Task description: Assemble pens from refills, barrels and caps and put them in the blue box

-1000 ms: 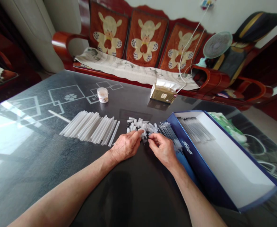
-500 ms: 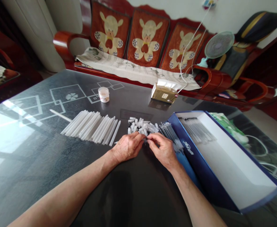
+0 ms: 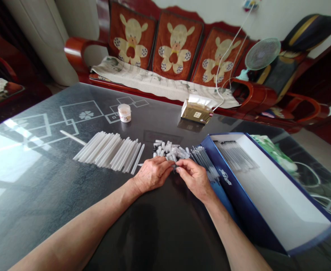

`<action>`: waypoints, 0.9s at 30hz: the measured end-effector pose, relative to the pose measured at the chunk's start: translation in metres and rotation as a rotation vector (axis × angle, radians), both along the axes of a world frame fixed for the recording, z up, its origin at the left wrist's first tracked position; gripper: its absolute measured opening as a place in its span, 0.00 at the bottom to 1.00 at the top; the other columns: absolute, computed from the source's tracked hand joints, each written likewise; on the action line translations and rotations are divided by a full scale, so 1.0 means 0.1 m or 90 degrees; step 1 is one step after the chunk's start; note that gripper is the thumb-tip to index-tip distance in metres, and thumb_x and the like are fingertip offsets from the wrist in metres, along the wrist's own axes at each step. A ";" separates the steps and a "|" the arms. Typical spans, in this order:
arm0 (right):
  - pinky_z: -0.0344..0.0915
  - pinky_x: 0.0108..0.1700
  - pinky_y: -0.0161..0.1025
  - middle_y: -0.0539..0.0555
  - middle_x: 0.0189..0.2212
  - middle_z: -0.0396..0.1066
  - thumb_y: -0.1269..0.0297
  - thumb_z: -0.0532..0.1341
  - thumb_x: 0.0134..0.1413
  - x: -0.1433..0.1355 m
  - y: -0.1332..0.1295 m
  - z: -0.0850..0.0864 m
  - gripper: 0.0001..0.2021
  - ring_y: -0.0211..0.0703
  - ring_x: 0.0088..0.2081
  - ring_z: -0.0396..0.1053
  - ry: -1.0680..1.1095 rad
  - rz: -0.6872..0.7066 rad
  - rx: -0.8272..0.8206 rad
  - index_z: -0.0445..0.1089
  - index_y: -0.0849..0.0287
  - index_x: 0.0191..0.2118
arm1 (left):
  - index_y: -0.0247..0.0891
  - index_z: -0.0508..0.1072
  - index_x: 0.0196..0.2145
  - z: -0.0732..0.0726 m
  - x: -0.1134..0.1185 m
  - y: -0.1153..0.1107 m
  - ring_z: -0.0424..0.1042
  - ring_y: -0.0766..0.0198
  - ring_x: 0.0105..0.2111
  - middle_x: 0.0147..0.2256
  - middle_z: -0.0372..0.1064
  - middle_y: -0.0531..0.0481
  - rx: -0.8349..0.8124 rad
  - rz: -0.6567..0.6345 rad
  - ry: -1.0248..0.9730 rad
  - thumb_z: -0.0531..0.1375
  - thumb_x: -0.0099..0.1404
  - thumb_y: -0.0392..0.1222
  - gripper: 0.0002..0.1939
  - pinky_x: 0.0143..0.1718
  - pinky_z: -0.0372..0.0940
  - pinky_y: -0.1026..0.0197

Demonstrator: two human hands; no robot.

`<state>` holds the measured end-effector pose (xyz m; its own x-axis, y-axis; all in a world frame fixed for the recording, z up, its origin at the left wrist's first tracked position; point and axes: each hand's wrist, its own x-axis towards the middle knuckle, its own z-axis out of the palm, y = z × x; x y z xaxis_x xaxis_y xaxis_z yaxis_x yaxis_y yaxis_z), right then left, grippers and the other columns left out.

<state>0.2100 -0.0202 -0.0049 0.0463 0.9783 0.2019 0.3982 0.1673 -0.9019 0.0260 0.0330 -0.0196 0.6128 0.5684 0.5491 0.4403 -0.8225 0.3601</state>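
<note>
My left hand is closed around a pen, mostly hidden in the palm; its pale pointed tip pokes out on the left. Against it, my right hand pinches a small dark piece between thumb and forefinger, at the pen's other end. Just beyond the fingers lies a heap of short clear pen caps, some with black parts. Left of my hands, white translucent pen barrels lie side by side in a row. Thin dark pen refills are bundled beside my right hand.
A long blue box with a white inside stands open on the right, holding a row of finished-looking pens at its far end. Farther back are a small lidded tub and a tissue box. A green plastic packet lies behind the blue box.
Both hands stay almost in place, fingertips still meeting at the pen. The left hand has shifted very slightly, and more of the dark piece shows between the fingers.
</note>
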 end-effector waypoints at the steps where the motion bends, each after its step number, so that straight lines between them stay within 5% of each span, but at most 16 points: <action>1: 0.73 0.37 0.38 0.53 0.32 0.76 0.61 0.62 0.54 0.00 0.00 -0.01 0.08 0.42 0.33 0.75 0.020 -0.002 -0.015 0.73 0.56 0.39 | 0.36 0.71 0.47 0.00 0.00 0.00 0.71 0.64 0.32 0.32 0.70 0.48 -0.005 -0.005 -0.005 0.50 0.71 0.42 0.14 0.36 0.68 0.63; 5: 0.72 0.34 0.37 0.51 0.29 0.76 0.58 0.63 0.54 0.00 0.00 0.01 0.10 0.41 0.30 0.75 0.036 -0.011 -0.028 0.73 0.57 0.38 | 0.35 0.71 0.47 0.02 -0.01 0.00 0.71 0.64 0.33 0.32 0.71 0.47 -0.018 -0.019 -0.016 0.50 0.71 0.42 0.14 0.36 0.68 0.62; 12: 0.65 0.31 0.36 0.51 0.22 0.70 0.58 0.56 0.61 -0.01 -0.01 0.12 0.15 0.39 0.26 0.68 -0.223 -0.019 0.103 0.68 0.57 0.24 | 0.35 0.71 0.47 0.06 0.01 -0.03 0.71 0.63 0.34 0.32 0.70 0.47 0.003 -0.046 0.016 0.49 0.72 0.42 0.14 0.37 0.68 0.62; 19: 0.64 0.29 0.35 0.54 0.31 0.71 0.62 0.56 0.58 -0.01 -0.04 0.13 0.06 0.39 0.27 0.68 -0.177 0.009 0.086 0.68 0.57 0.38 | 0.35 0.71 0.46 0.05 0.00 -0.03 0.71 0.63 0.33 0.31 0.69 0.48 0.016 -0.027 0.021 0.49 0.72 0.42 0.14 0.37 0.68 0.62; 23: 0.62 0.30 0.35 0.52 0.29 0.68 0.64 0.57 0.58 -0.01 -0.03 0.12 0.04 0.39 0.28 0.65 -0.202 0.033 0.111 0.67 0.57 0.34 | 0.34 0.71 0.46 0.06 0.00 -0.03 0.71 0.63 0.32 0.31 0.69 0.48 0.024 -0.033 0.024 0.49 0.71 0.42 0.14 0.36 0.68 0.62; 27: 0.60 0.32 0.36 0.50 0.23 0.64 0.63 0.53 0.62 -0.03 -0.02 0.09 0.14 0.37 0.26 0.63 -0.242 0.021 0.119 0.64 0.58 0.25 | 0.33 0.71 0.45 0.06 0.01 -0.03 0.70 0.62 0.32 0.31 0.69 0.48 0.032 -0.050 0.022 0.50 0.71 0.41 0.14 0.35 0.68 0.61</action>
